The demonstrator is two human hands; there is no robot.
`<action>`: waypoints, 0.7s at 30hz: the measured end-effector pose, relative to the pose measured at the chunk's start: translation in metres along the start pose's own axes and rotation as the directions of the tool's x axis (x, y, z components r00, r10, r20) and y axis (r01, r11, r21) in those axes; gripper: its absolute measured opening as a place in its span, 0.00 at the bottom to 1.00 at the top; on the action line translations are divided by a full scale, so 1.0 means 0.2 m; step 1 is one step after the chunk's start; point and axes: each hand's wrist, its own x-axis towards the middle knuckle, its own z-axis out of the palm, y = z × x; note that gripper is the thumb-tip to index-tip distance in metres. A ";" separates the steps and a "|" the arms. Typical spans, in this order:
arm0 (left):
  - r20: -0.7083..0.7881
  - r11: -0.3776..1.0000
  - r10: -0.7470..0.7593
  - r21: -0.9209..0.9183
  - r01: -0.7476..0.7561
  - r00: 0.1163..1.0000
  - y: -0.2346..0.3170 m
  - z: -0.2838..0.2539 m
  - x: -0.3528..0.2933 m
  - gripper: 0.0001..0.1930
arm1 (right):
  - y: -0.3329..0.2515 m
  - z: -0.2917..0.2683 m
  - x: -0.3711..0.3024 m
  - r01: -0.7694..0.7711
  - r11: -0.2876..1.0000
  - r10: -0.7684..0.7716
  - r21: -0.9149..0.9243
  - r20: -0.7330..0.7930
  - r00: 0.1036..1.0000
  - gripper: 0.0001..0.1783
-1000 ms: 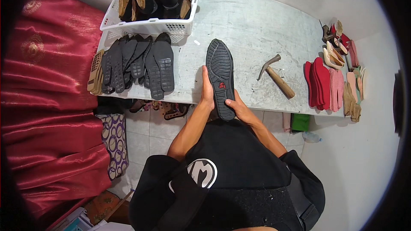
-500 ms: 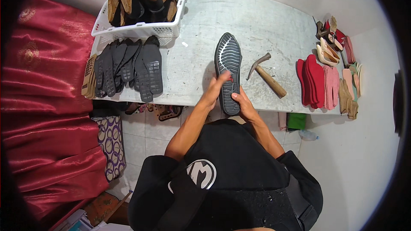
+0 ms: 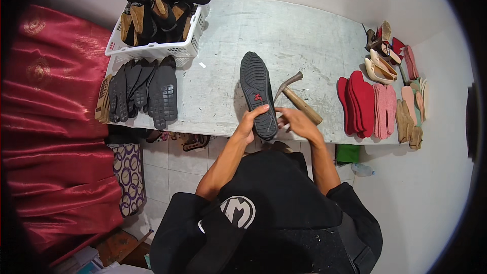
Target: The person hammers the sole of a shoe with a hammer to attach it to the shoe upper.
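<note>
Left hand [image 3: 252, 123] grips the near end of a black shoe [image 3: 258, 95], with the fingers curled over its left edge and the thumb on the side. Right hand [image 3: 298, 122] is just beside the near right edge of the shoe. Its fingers are bent and point at the shoe, and they seem to touch it, but I cannot tell if they pinch anything.

The shoe lies sole up on the grey table [image 3: 284, 35], near the front edge, in the middle. Its toe points to the far side. The sole has little ridges and a small red mark.

Just right of the shoe lies a hammer [image 3: 298, 99] with a wooden handle. Its metal head is close to the shoe, and its handle is just beyond the right hand.

On the left part of the table lies a row of dark soles [image 3: 147, 94], overlapping one another. Behind them, at the far left corner, stands a white basket [image 3: 152, 50] full of dark shoes on wooden forms.

On the right side lie red insoles [image 3: 357, 101], then pink insoles [image 3: 385, 110] next to them, then tan ones [image 3: 408, 124] at the edge. Far right, some cream heeled shoes [image 3: 379, 68] sit in a small pile.

A shiny red cloth [image 3: 50, 122] hangs at the left, off the table.
</note>
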 end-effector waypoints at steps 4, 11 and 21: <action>-0.012 0.992 -0.050 -0.120 0.048 0.999 0.03 -0.02 -0.01 0.16 | 0.16 -0.24 0.08 -0.049 0.909 -0.129 -0.414 -0.391 0.911 0.24; -0.029 0.995 0.101 0.013 -0.101 0.994 0.03 -0.05 -0.04 0.15 | 0.41 -0.34 0.24 -0.033 0.653 -0.325 -0.756 -0.320 0.890 0.27; -0.160 0.970 0.214 0.148 -0.191 0.964 -0.01 0.05 -0.04 0.18 | 0.46 -0.35 0.21 0.215 0.659 -0.579 -0.721 -0.304 0.756 0.16</action>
